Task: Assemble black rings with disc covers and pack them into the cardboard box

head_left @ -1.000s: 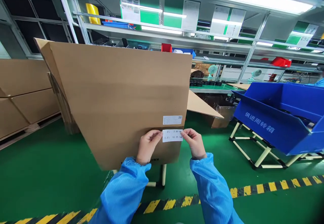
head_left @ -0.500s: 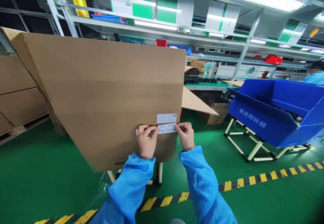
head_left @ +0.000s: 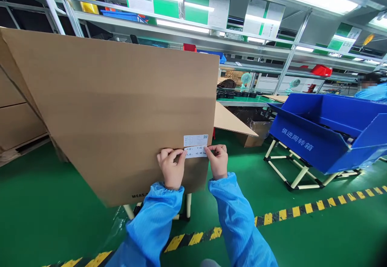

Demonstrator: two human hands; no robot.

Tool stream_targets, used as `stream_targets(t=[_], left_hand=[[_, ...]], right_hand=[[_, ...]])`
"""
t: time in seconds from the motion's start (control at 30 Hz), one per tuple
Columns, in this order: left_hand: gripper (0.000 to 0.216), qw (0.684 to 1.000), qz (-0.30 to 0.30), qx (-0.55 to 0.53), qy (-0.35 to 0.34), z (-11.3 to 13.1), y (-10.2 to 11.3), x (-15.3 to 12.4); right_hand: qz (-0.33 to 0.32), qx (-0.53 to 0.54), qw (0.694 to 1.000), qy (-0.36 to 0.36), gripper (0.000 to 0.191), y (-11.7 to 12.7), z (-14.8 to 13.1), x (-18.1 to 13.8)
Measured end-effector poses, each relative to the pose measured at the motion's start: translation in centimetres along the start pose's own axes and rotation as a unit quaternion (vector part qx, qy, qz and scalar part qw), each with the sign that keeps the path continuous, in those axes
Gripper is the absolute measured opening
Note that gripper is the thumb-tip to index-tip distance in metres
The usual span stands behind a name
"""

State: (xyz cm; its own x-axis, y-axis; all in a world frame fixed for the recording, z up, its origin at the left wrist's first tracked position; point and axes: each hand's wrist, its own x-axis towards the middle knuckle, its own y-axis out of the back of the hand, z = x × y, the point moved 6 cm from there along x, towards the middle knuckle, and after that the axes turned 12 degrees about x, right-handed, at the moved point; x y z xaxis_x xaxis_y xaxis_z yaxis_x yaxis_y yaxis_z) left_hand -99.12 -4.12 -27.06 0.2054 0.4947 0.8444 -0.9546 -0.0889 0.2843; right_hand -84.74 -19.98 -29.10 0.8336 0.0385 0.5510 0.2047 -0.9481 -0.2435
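Observation:
A large brown cardboard box (head_left: 121, 110) stands in front of me, one flap sticking out at its right side. Low on its right part is a white printed label (head_left: 196, 140). Directly beneath that lies a second white label (head_left: 195, 152) with printed figures. My left hand (head_left: 171, 167) pinches the left end of this lower label between thumb and finger. At its right end, my right hand (head_left: 218, 160) pinches it likewise. The lower label lies against the box face; whether it is fully stuck down I cannot tell.
A blue bin (head_left: 320, 134) sits on a pipe stand to the right. Behind runs a metal-framed workbench (head_left: 254, 100) with red and blue trays above. Yellow-black tape (head_left: 273, 218) crosses the green floor. More cartons (head_left: 19, 118) stand at left; a person (head_left: 373, 87) is at far right.
The view has shifted slightly, so the box and hands appear a little further left. Both hands keep their pinch on the lower label's ends.

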Motion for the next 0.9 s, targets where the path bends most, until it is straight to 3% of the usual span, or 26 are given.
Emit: stream_targets(t=[0.8,0.9], left_hand=[[0.017,0.999,0.033,0.024,0.002,0.98,-0.14,-0.60],[0.019,0.999,0.039,0.009,0.025,0.20,-0.15,-0.44]], right_hand=[[0.008,-0.046,0.999,0.016,0.043,-0.05,0.41,-0.40],[0.031,-0.085,0.996,0.016,0.048,0.80,0.90,-0.06]])
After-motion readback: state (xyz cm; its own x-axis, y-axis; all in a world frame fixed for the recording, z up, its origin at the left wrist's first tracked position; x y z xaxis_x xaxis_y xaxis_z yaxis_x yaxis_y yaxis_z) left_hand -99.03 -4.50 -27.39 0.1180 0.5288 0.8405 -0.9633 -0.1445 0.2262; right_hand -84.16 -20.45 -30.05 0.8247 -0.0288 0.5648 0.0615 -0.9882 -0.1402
